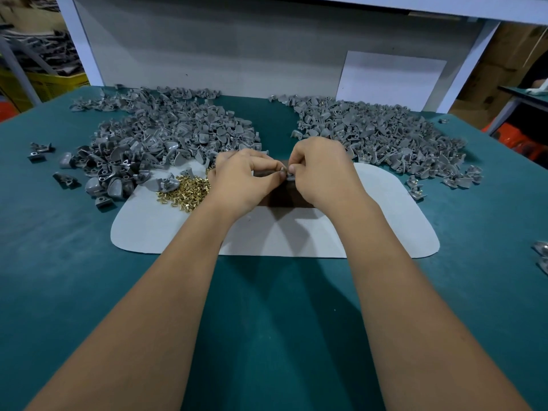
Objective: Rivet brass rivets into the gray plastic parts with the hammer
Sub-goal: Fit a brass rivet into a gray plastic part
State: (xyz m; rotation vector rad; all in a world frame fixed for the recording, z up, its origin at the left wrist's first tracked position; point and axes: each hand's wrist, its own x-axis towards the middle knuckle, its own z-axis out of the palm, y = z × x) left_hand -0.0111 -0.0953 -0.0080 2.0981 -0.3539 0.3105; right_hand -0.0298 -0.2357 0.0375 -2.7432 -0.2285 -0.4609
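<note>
green table [89, 262] | gray mat [166, 229] | left hand [240, 182], right hand [320, 170]: each grip pinching small gray part [289, 175] | boxes behind

green-topped table [267, 321] | white backboard [237, 54] behind | yellow crate [44, 84] far left

Green table cover [89, 262], pale grey mat [166, 229], white panel [391, 78], yellow crate [56, 84]

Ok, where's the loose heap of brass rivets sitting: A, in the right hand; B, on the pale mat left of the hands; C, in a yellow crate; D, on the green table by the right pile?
B: the rivets lie on the mat, just left of the left hand.
</note>
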